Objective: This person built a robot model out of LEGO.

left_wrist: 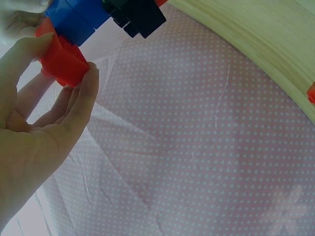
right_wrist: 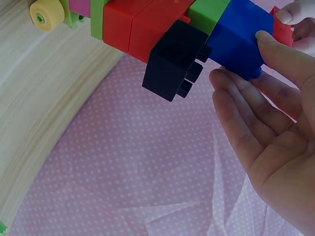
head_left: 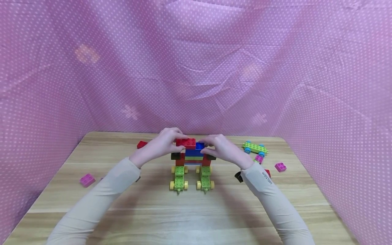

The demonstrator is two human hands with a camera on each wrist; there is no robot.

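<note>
The left hand (head_left: 163, 143) pinches a red brick (head_left: 185, 142) at the top of the block model (head_left: 192, 163) (it stands mid-table on two wheeled green bases). The right hand (head_left: 222, 148), fingers nearly straight, touches the blue brick (head_left: 199, 147) just beside the red one.

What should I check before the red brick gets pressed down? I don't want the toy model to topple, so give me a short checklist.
1. Red brick held: ok, the left hand pinches it between thumb and fingers.
2. Brick sits over the blue brick: ok, it rests on top, offset to the left side.
3. Studs fully seated: cannot tell, fingers hide the joint.
4. Model steadied: ok, the right hand touches the blue brick with its fingertips.
5. Both green wheeled bases flat on the table: ok in the head view.
6. Black side bricks attached: ok, one shows joined under the blue.
</note>
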